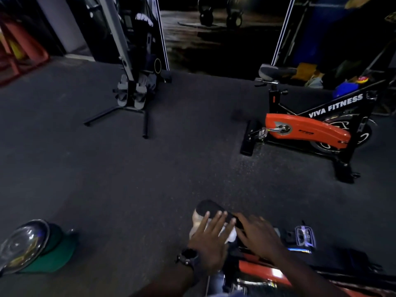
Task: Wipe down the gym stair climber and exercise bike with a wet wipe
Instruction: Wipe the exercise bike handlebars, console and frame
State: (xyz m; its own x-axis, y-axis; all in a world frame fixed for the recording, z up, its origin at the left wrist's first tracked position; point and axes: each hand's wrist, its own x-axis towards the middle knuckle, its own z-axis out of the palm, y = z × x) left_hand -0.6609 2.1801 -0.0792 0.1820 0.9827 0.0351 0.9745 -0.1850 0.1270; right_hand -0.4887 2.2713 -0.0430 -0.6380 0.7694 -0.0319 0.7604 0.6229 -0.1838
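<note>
While the climber (130, 91) stands well apart at the far left of the mat (128, 168), the work in hand is on the near bike (267, 273) at the bottom edge — its saddle (209, 207), judging by the black padded shape. The left hand (211, 239), watch on the wrist, lies flat with fingers straight and spread, pressing the wipe (198, 219) against the saddle's side. The right hand (260, 236) rests beside it with fingers loosely bent over the saddle's rear; whether it grips anything I cannot tell. This looks like the bike step, mid-wipe. Next calls for sweeping the wipe along the saddle, then down to the frame and pedal (305, 235).

Most of the near bike is cut off below, and the wipe is largely hidden under the palm. A second bike (310, 125) stands at the right — its handlebars are lost in the dark. Motion blur softens both hands.
</note>
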